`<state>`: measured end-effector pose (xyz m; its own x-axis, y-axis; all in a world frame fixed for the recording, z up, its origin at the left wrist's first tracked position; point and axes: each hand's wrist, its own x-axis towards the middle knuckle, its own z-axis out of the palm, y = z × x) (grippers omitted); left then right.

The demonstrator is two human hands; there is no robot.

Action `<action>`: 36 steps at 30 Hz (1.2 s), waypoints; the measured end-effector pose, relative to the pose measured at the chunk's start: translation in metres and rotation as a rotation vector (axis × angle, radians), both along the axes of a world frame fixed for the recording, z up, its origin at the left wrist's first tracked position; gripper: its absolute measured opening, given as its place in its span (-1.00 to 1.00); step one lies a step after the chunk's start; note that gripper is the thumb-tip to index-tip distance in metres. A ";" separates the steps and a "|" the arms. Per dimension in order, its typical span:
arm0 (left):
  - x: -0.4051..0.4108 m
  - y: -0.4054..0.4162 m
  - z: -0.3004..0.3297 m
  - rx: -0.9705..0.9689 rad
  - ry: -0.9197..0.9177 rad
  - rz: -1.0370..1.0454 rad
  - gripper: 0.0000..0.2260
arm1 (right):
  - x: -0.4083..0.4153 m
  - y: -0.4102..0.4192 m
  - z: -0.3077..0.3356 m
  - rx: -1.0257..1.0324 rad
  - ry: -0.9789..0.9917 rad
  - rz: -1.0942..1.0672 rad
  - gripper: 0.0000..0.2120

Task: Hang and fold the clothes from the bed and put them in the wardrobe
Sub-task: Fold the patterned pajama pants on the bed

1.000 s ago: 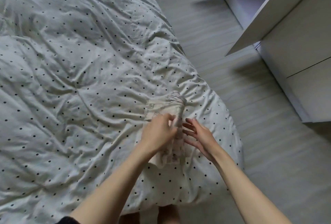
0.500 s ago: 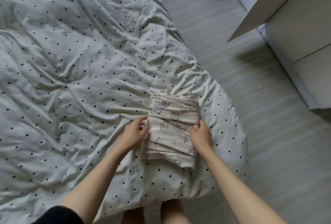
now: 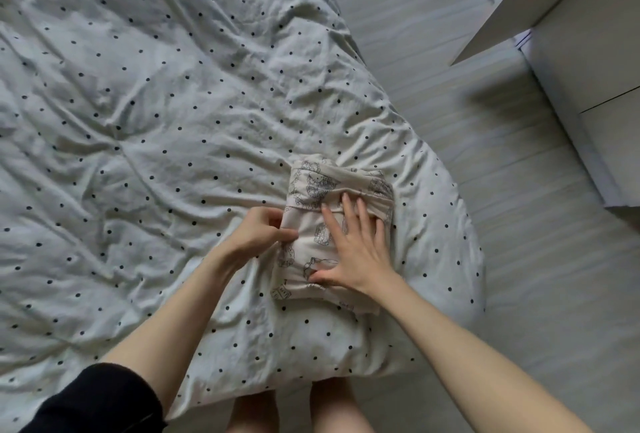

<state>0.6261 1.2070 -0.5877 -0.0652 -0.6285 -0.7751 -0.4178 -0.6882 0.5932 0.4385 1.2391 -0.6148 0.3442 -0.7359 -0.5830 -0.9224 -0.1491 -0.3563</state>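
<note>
my right hand (image 3: 356, 252) flat, fingers spread, pressing folded garment (image 3: 311, 190); my left hand (image 3: 258, 233) pinching its side edge; lifting from soft duvet (image 3: 138, 103) carelessly, top band may slip, bundle unfold

A cream garment (image 3: 332, 225) printed with dark line drawings lies folded into a compact rectangle right of frame centre.

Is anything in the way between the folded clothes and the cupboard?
Nothing visible. The folded garment lies on the bed's corner under the right hand, the left hand pinching its edge. Only bare floor separates the bed from the white wardrobe.
</note>
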 end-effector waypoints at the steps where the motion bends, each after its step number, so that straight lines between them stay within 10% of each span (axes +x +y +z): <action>1: 0.003 -0.001 0.003 -0.027 0.024 0.013 -0.86 | 0.000 -0.006 0.001 -0.009 -0.006 0.024 0.18; 10: 0.018 -0.015 0.037 -0.284 -0.071 -0.076 -0.89 | 0.012 -0.054 0.013 -0.134 0.032 0.245 0.23; 20: 0.054 -0.020 0.073 -0.805 -0.469 -0.033 -0.82 | 0.058 -0.076 0.032 -0.291 -0.354 -0.086 -0.48; 26: 0.090 -0.026 0.095 -0.666 -0.267 -0.306 0.00 | 0.062 -0.102 0.089 0.007 -0.586 -0.021 -0.61; 36: 0.084 -0.016 0.105 -0.522 0.054 -0.207 -0.65 | 0.040 -0.062 0.127 -0.049 -0.412 -0.220 -0.56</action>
<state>0.7097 1.1906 -0.4824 -0.2592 -0.8976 -0.3566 -0.4725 -0.2041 0.8574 0.4787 1.1771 -0.4880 0.3724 -0.8405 -0.3936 -0.7171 0.0086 -0.6969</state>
